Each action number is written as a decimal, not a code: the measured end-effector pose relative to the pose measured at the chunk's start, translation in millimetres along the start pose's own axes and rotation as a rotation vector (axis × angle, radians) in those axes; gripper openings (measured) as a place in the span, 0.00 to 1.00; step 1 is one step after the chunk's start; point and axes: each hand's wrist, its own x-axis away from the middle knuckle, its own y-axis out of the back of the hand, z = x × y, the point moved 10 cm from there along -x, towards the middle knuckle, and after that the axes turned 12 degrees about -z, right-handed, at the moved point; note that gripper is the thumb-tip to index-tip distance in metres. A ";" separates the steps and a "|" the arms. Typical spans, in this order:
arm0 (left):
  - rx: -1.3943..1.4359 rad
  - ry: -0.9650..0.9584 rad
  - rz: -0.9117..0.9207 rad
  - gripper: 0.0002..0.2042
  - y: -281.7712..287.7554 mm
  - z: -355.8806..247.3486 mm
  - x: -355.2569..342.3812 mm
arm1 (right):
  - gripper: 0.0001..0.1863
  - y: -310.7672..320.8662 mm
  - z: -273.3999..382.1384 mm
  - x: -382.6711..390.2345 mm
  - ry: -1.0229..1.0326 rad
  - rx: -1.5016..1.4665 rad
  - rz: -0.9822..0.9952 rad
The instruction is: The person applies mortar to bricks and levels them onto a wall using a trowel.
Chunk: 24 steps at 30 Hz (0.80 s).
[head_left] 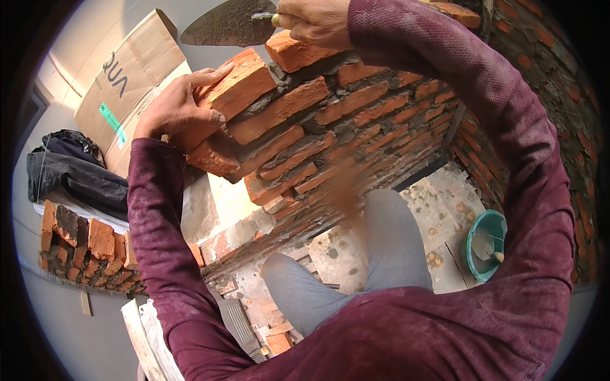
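My left hand (178, 106) is closed around the end of an orange brick (244, 79) at the top left corner of a brick wall (305, 152). The thumb presses the brick's near side and the fingers lie over its top. My right hand (318, 22) grips the handle of a trowel (219, 24), its broad blade smeared with grey mortar and pointing left beyond the wall. Below that hand, another brick (295, 51) sits on the top course, with grey mortar in the gap between the two bricks. A brown blur (346, 193) hangs before the wall, too smeared to identify.
A large cardboard box (130, 89) and dark cloth (76, 171) lie beyond the wall at left. A lower stretch of brickwork (95, 254) stands there too. At right are a green bucket (473, 247) and another brick wall (553, 120). Brick pieces (279, 343) litter the stained floor.
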 end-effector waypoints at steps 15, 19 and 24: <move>-0.037 0.072 0.062 0.41 2.3 -7.7 4.3 | 0.13 0.7 23.4 -26.1 0.118 0.009 0.172; -0.036 0.048 0.060 0.41 4.0 -12.2 4.8 | 0.14 2.0 5.8 -36.0 -0.017 -0.222 0.329; -0.095 0.009 0.056 0.38 4.6 -7.6 -0.4 | 0.14 -2.8 16.7 -42.9 0.202 -0.041 0.212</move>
